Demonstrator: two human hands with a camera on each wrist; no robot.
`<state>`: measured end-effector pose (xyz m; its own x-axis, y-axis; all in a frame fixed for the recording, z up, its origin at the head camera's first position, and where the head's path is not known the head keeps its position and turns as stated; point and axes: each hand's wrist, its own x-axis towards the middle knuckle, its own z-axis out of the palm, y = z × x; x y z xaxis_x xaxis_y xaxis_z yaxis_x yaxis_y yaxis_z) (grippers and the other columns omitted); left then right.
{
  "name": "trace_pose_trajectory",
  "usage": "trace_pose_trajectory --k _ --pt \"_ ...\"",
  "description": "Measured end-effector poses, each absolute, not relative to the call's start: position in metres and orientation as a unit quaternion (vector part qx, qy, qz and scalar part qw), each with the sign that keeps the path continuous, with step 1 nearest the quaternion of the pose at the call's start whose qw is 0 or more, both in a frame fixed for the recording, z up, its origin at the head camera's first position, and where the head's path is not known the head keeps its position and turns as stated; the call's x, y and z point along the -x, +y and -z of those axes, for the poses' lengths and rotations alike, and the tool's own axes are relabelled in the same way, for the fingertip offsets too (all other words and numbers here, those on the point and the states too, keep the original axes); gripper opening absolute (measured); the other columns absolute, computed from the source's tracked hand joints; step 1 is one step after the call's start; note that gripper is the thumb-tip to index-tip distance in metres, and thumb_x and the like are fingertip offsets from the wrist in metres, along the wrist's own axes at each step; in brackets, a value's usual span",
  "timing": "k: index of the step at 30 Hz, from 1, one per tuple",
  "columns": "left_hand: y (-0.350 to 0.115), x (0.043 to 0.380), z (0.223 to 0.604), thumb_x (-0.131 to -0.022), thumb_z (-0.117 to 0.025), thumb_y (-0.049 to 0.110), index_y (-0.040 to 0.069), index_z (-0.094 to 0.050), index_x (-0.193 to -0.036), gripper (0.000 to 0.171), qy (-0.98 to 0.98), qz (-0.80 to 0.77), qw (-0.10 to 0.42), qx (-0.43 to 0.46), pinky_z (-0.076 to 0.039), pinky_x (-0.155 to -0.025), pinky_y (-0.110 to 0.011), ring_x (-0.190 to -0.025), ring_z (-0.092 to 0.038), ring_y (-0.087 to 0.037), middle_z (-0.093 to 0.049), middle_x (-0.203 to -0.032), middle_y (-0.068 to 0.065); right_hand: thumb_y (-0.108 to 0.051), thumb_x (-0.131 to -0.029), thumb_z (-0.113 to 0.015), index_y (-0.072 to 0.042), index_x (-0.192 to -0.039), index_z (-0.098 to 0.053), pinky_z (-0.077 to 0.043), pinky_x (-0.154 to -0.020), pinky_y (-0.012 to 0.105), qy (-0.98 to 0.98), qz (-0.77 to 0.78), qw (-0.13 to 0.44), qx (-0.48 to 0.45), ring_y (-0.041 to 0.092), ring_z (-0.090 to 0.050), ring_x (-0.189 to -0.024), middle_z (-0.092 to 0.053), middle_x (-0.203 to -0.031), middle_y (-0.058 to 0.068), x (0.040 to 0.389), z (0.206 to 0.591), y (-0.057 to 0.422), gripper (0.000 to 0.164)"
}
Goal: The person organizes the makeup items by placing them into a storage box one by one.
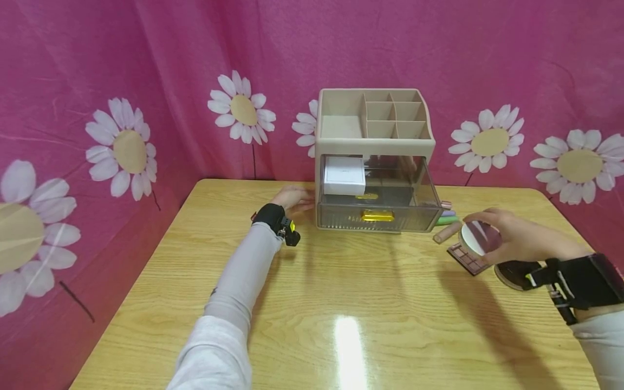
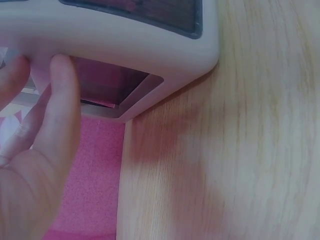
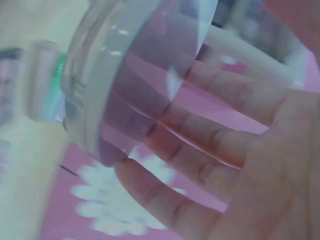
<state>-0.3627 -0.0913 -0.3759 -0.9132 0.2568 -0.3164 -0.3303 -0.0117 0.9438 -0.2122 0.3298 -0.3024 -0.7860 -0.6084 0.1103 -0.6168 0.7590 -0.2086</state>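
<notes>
My right hand (image 1: 526, 238) grips a round compact with a mirror-like face (image 1: 480, 238) by its rim, above the right side of the table. In the right wrist view the fingertips lie along the shiny face of the compact (image 3: 150, 75). On the left, my left hand (image 1: 294, 198) is at the side of a beige organizer (image 1: 375, 145), its fingers extended. The left wrist view has those fingertips against the side wall, by a cutout. A clear drawer (image 1: 336, 218) with a gold handle stands pulled out, with a white box (image 1: 344, 176) inside.
Below the held compact lies an eyeshadow palette (image 1: 463, 257). A dark round case (image 1: 518, 273) is partly under the right wrist. A beige tube (image 1: 446, 233) and a green tube (image 1: 447, 220) lie beside the organizer. A pink flowered curtain (image 1: 283, 43) hangs behind the table.
</notes>
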Motion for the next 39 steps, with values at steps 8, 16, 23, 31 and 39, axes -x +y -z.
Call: trace_pose_trajectory --k 8,16,23,31,39 --pt "-0.092 0.362 0.375 -0.092 -0.046 -0.005 -0.012 -0.043 -0.128 0.037 0.667 -0.715 0.207 0.022 -0.045 -0.098 -0.032 -0.119 -0.046 -0.033 -0.046 -0.13 -0.025 -0.007 -0.048 -0.087 0.003 -0.115 -0.052 -0.043 -0.056 0.02 -0.922 -0.072 0.078 -0.372 0.006 -0.043 -0.075 -0.054 -0.094 0.007 0.226 0.224 0.312 0.076" --pt "-0.092 0.36 0.374 -0.091 -0.048 -0.004 -0.011 -0.045 -0.127 0.036 0.67 -0.712 0.207 0.027 -0.046 -0.097 -0.032 -0.118 -0.048 -0.031 -0.047 -0.13 -0.024 -0.006 -0.049 -0.085 0.0 -0.115 -0.054 -0.041 -0.061 0.017 -0.902 -0.056 0.086 -0.42 0.009 -0.041 -0.08 -0.054 -0.095 0.004 0.237 0.174 0.271 0.074" --pt "-0.092 0.361 0.374 -0.092 -0.047 -0.004 -0.011 -0.043 -0.128 0.038 0.674 -0.708 0.209 0.026 -0.046 -0.097 -0.031 -0.12 -0.047 -0.032 -0.047 -0.131 -0.024 -0.01 -0.057 -0.083 -0.002 -0.119 -0.053 -0.049 -0.069 0.034 -0.914 -0.017 0.023 -0.405 0.022 -0.051 -0.088 -0.055 -0.104 0.013 0.246 0.154 0.226 0.07" --pt "-0.092 0.361 0.373 -0.092 -0.049 -0.002 -0.009 -0.045 -0.128 0.037 0.684 -0.699 0.205 0.029 -0.047 -0.095 -0.03 -0.118 -0.049 -0.03 -0.048 -0.129 -0.023 -0.008 -0.058 -0.076 -0.004 -0.118 -0.053 -0.046 -0.063 0.025 -0.903 -0.003 -0.061 -0.425 0.014 -0.048 -0.077 -0.052 -0.087 0.004 0.265 0.148 0.187 0.064" --pt "-0.091 0.36 0.372 -0.091 -0.049 -0.003 -0.011 -0.046 -0.126 0.036 0.677 -0.706 0.205 0.027 -0.047 -0.095 -0.03 -0.117 -0.049 -0.031 -0.048 -0.129 -0.023 -0.008 -0.06 -0.072 -0.002 -0.119 -0.053 -0.048 -0.067 0.026 -0.898 0.003 -0.13 -0.421 0.015 -0.051 -0.079 -0.053 -0.092 0.006 0.275 0.155 0.166 0.062"
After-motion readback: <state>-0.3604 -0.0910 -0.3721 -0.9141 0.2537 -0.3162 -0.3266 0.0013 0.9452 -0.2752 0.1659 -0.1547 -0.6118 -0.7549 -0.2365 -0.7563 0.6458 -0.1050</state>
